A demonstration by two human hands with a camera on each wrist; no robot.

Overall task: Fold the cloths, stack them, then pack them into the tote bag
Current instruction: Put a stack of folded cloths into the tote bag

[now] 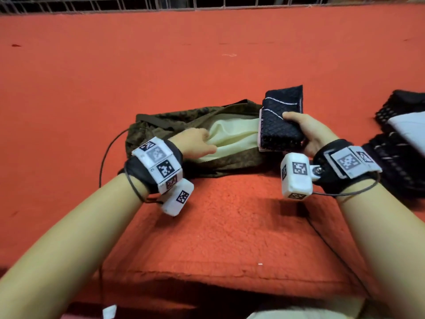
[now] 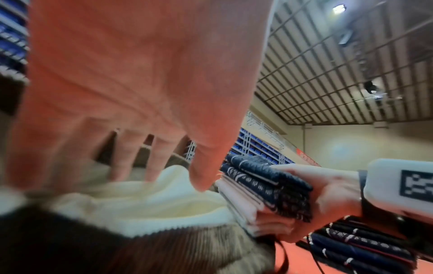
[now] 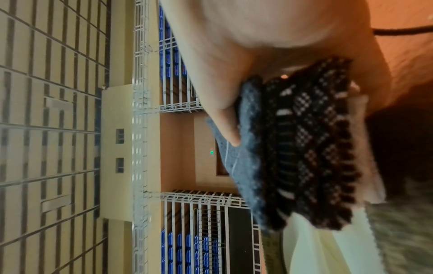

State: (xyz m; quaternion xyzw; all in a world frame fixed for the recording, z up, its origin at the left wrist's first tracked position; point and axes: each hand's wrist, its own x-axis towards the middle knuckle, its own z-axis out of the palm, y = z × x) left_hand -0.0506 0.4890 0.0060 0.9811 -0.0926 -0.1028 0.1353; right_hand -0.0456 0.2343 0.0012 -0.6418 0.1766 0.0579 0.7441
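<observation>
A stack of folded dark patterned cloths (image 1: pixel 279 122) is gripped, thumb on top, by the right hand (image 1: pixel 308 132) at the mouth of the olive tote bag (image 1: pixel 174 125) lying on the red worktop (image 1: pixel 207 54), while the left hand (image 1: pixel 195 143), fingers spread, reaches into its pale lining (image 1: pixel 232 137), more cloths (image 1: pixel 400 143) lying to the right.

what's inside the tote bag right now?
The tote bag lies open on its side, showing pale cream lining with the left hand at its mouth. No cloths visible inside; deeper interior is hidden.
</observation>
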